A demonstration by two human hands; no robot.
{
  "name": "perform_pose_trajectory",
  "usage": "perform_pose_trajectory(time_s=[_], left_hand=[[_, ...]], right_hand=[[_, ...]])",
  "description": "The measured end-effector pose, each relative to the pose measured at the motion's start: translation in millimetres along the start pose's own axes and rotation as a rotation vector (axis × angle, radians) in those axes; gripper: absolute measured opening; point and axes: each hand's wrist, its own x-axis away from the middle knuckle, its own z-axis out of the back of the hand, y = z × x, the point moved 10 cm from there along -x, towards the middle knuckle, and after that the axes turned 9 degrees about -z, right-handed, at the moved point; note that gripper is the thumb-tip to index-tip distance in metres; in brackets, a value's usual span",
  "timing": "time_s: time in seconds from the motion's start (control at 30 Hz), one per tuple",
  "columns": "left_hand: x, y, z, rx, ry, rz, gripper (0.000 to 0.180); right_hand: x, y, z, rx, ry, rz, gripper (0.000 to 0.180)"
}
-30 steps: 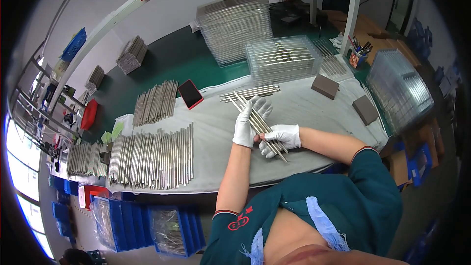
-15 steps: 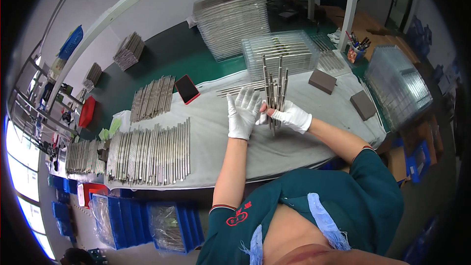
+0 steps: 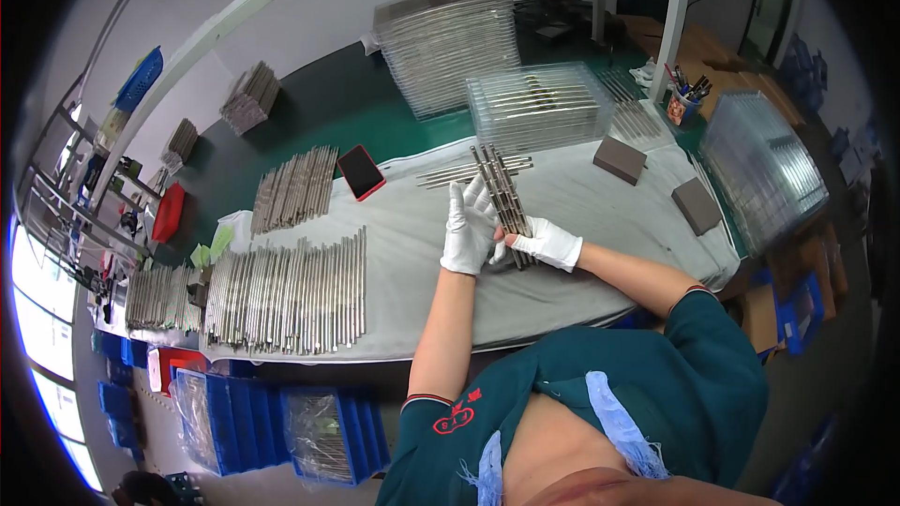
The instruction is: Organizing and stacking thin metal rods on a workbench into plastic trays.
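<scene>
My right hand (image 3: 549,244), in a white glove with bare fingertips showing, is closed round a bundle of thin metal rods (image 3: 502,189). The bundle leans up and to the left over the cloth. Just left of it my left hand (image 3: 465,234), also gloved, is held up open with its fingers apart. Its fingers come close to the rods; whether they touch I cannot tell. A few loose metal rods (image 3: 445,174) lie crosswise on the grey cloth (image 3: 412,262) behind the hands.
Rows of metal rods (image 3: 286,295) lie at the left, with a smaller row (image 3: 295,189) behind. A red-edged phone (image 3: 361,172) lies nearby. Clear plastic trays (image 3: 445,47) are stacked at the back. Two dark blocks (image 3: 619,160) sit right, near a pen cup (image 3: 682,105).
The bundle of rods has tipped from upright to leaning left. My right hand has shifted slightly left and down, and my left hand has turned and come nearer the rods.
</scene>
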Motion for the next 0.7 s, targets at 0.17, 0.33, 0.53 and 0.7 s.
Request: perform_pose_trajectory(time_s=[0.17, 0.33, 0.53, 0.7], left_hand=[[2, 1, -8, -0.044, -0.075, -0.005, 0.084], [13, -1, -27, -0.218, -0.268, 0.026, 0.087], [32, -8, -36, -0.421, -0.229, 0.152, 0.042], [39, 3, -74, -0.587, -0.399, 0.076, 0.032]], right_hand=[[2, 8, -2, 0.083, 0.006, -0.093, 0.024], [-2, 8, -4, -0.041, 0.009, -0.034, 0.026], [12, 3, -14, 0.259, -0.056, -0.049, 0.033], [16, -5, -17, 0.313, -0.028, 0.016, 0.049]])
